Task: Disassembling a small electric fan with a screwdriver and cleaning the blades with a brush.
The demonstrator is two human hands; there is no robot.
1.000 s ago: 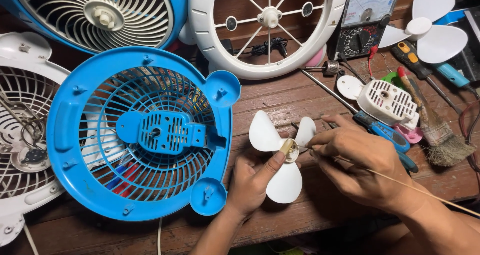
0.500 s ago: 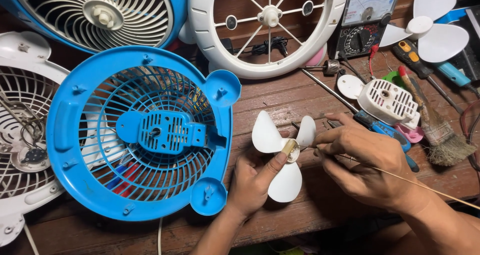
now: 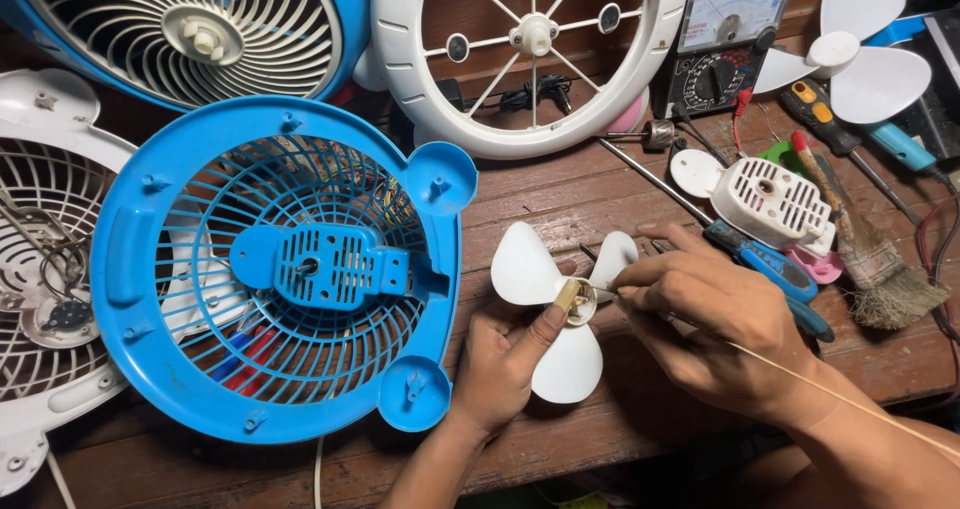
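Small white three-blade fan propeller (image 3: 545, 304) off its fan and in hand, low over a worn wooden bench (image 3: 560, 199), just right of a blue fan grille (image 3: 150, 269) lying face down with its motor housing bare. Blade not yet back on any shaft; grille, white spoked guard (image 3: 400, 79) and other fan shells spread about in pieces, so by the look of things much reassembly left. Work at the brass-coloured hub apparently mid-way, though what exactly is being done there too small to tell.

Left hand (image 3: 505, 364) cupped beneath the propeller, palm up, thumb pressed across the hub, lower blade resting over the fingers. Right hand (image 3: 715, 319) curled above and to the right, fingertips pinched on a thin metal tool (image 3: 603, 294) with its tip at the hub; a pale thin cord trailing back along the right forearm. Both wrists low, near the bench edge.

Farther right: a white vented motor cover (image 3: 770, 201), a blue-handled screwdriver (image 3: 765, 264), a worn brush (image 3: 870, 259), an analogue multimeter (image 3: 725, 29), a second white propeller (image 3: 850, 59).
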